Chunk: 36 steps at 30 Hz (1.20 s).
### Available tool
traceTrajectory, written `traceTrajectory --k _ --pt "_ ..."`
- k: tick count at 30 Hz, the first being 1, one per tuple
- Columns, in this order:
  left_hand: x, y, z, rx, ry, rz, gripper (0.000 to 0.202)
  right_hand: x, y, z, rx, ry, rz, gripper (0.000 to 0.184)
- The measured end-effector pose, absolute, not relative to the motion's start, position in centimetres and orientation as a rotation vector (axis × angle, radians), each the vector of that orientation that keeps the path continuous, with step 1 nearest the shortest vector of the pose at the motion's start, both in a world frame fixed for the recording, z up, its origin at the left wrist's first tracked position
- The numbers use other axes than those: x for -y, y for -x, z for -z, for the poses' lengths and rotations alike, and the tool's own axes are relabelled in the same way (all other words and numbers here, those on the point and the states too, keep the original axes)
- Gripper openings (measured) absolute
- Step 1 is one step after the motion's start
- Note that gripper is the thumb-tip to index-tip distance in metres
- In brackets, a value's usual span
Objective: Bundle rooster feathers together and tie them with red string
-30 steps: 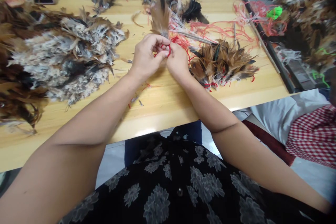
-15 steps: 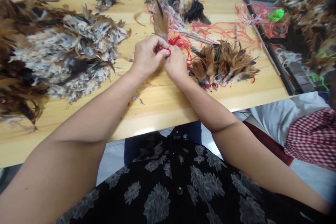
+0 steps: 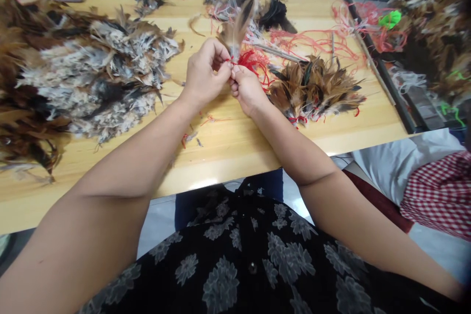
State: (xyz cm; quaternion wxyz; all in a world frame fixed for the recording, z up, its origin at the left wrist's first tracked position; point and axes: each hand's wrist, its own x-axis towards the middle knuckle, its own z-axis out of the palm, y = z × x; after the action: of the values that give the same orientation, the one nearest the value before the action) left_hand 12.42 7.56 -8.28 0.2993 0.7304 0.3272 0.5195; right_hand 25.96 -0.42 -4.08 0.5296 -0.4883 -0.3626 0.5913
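My left hand (image 3: 204,76) and my right hand (image 3: 247,89) meet above the wooden table (image 3: 235,137). Both pinch the base of a small feather bundle (image 3: 236,29) that stands up between them, brown and grey with a dark tip. Red string (image 3: 247,61) runs round the bundle's base and through the fingers of both hands. Just right of my right hand lies a heap of tied brown feather bundles (image 3: 312,88) with red ties. A big pile of loose brown and grey feathers (image 3: 77,73) lies to the left of my left hand.
Loose red strings (image 3: 312,39) and more feathers (image 3: 272,12) lie at the back of the table. A dark tray (image 3: 390,78) with feathers and green and red strings is at the right. A person in red checked cloth (image 3: 437,191) sits at the lower right.
The feather bundle has tilted from leaning left to leaning right, and my hands have turned and drawn slightly apart at its base with the red string.
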Motion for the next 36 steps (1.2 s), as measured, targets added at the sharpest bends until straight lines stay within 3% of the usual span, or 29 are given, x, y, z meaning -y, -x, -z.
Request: traceTrajectory --k 5,14,24,30,36 --pt "-7.2 -12.0 7.7 -0.806 -1.903 -1.397 0.046 2.5 -25.0 0.2 0.533 1.111 -1.568 0.042" --pt "-7.0 -11.3 6.2 -0.747 -1.803 -1.152 0.065 2.8 -25.3 -0.8 0.344 1.009 -1.642 0.046" --pt "-7.3 -11.9 6.3 -0.939 -1.937 -1.128 0.049 2.8 -25.3 -0.7 0.249 1.002 -1.717 0.048" --pt "-6.1 -12.5 5.1 -0.941 -1.925 -1.275 0.05 2.9 -25.0 -0.4 0.255 0.984 -1.806 0.048" --pt "-6.7 -12.1 6.3 -0.906 -1.991 -1.368 0.039 3.0 -24.7 -0.3 0.257 1.007 -1.842 0.05"
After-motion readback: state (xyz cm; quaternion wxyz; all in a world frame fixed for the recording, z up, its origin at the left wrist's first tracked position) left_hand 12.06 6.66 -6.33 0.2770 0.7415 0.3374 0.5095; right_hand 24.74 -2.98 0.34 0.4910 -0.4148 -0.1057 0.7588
